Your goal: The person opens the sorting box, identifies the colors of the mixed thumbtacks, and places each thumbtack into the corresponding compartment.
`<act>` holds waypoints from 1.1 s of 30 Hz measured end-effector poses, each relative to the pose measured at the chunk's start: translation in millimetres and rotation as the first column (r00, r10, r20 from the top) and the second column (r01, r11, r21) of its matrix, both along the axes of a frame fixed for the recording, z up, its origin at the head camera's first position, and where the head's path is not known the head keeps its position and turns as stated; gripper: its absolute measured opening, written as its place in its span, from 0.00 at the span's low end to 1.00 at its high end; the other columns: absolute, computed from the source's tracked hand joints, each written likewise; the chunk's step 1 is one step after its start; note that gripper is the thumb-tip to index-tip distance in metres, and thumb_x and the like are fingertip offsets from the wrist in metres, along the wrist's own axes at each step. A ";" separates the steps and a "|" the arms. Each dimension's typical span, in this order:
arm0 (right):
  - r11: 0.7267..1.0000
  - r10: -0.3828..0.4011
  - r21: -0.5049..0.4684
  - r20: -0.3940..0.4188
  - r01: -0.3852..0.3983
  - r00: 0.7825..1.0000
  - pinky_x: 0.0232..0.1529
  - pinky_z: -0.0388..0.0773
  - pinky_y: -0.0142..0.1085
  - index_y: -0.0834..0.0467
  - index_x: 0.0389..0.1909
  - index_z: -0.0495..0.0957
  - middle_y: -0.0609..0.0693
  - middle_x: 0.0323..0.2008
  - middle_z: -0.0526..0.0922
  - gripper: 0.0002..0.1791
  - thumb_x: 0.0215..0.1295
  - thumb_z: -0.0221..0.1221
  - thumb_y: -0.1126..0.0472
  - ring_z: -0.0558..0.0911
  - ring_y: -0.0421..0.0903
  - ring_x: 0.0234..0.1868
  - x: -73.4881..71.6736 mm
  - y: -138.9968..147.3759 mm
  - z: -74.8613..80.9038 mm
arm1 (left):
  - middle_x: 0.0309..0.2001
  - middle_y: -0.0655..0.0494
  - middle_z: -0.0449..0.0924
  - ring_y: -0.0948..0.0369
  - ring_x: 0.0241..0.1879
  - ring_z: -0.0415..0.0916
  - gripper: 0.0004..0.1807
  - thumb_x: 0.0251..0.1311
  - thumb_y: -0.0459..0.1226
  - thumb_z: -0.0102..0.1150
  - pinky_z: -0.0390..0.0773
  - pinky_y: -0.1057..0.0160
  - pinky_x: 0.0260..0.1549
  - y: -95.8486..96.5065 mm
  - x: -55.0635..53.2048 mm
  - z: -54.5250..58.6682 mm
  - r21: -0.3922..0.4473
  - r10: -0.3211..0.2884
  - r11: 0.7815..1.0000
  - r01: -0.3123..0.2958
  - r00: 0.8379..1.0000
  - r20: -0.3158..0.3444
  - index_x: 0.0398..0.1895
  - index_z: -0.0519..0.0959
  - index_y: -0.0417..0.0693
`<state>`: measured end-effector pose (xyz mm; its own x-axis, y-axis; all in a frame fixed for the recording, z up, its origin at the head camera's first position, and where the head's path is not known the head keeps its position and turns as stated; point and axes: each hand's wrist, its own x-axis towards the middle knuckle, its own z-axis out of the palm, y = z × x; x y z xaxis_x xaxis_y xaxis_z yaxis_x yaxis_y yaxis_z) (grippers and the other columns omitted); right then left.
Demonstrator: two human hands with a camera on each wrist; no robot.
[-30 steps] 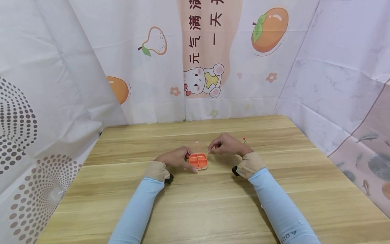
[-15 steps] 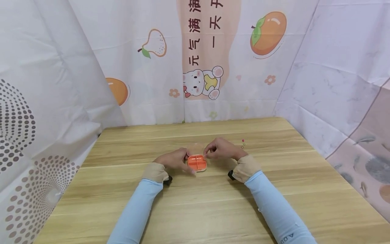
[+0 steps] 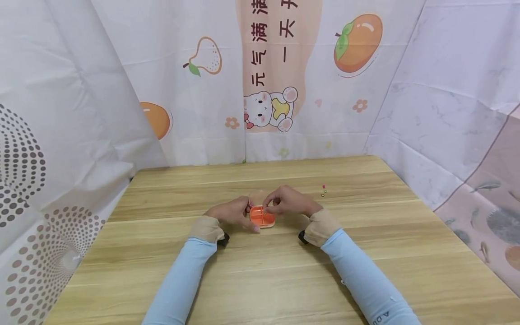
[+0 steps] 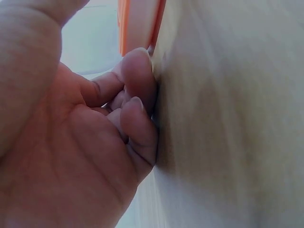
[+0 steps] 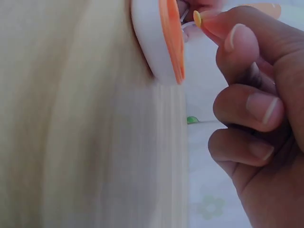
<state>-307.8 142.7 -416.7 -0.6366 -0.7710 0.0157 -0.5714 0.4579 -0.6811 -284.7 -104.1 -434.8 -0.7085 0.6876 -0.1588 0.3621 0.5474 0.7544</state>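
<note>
While the pale wooden table [image 3: 284,271] fills the lower frame, the small orange divided plastic box [image 3: 262,216] sits at its centre between both hands. The left hand [image 3: 231,212] grips its left edge; the right hand [image 3: 286,201], just above its right side, pinches a tiny yellow bead [image 5: 197,18]. A loosened pinch could send the bead rolling away, I'd judge.

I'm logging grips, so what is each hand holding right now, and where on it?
Right hand pinches a small yellow bead at its fingertips, over the orange box. Left hand holds the box's left side.
</note>
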 end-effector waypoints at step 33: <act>0.996 0.091 0.000 -0.061 -0.091 0.994 0.22 0.63 0.26 0.49 0.35 0.89 0.40 0.20 0.79 0.09 0.67 0.63 0.66 0.65 0.31 0.18 9.9 -20.0 -7.4 | 0.35 0.59 0.77 0.63 0.34 0.66 0.30 0.48 0.47 0.80 0.66 0.67 0.32 -0.6 -1.3 -1.1 -0.019 0.002 1.000 -0.002 1.000 -0.009 0.49 0.75 0.46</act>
